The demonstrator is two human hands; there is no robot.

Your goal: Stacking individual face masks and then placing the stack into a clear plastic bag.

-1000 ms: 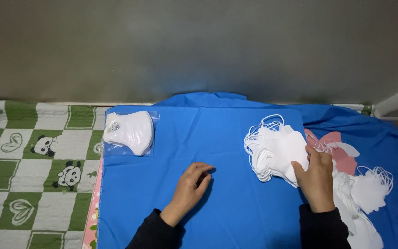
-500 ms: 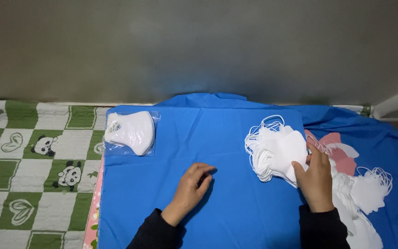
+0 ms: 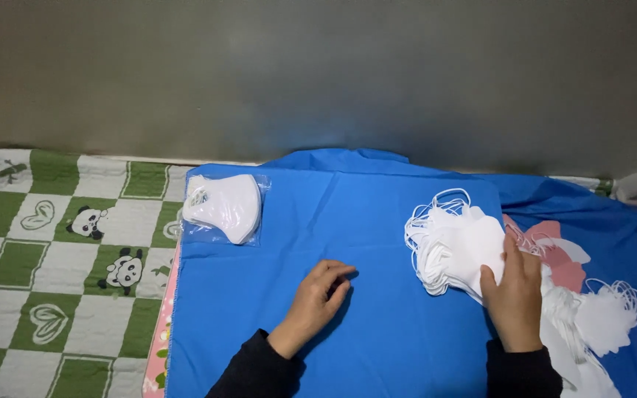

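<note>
Masks pile point(image 3: 455, 250) sits right side of blue cloth point(image 3: 377, 221); your right hand point(image 3: 514, 298) presses flat on it, fingers together. Your left hand point(image 3: 317, 298) rests on cloth, fingers loosely curled, empty.

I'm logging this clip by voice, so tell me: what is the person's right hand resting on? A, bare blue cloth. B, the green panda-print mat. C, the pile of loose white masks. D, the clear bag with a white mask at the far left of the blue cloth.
C: the right hand lies flat on the pile of loose white masks, while the left hand rests on the blue cloth.
</note>
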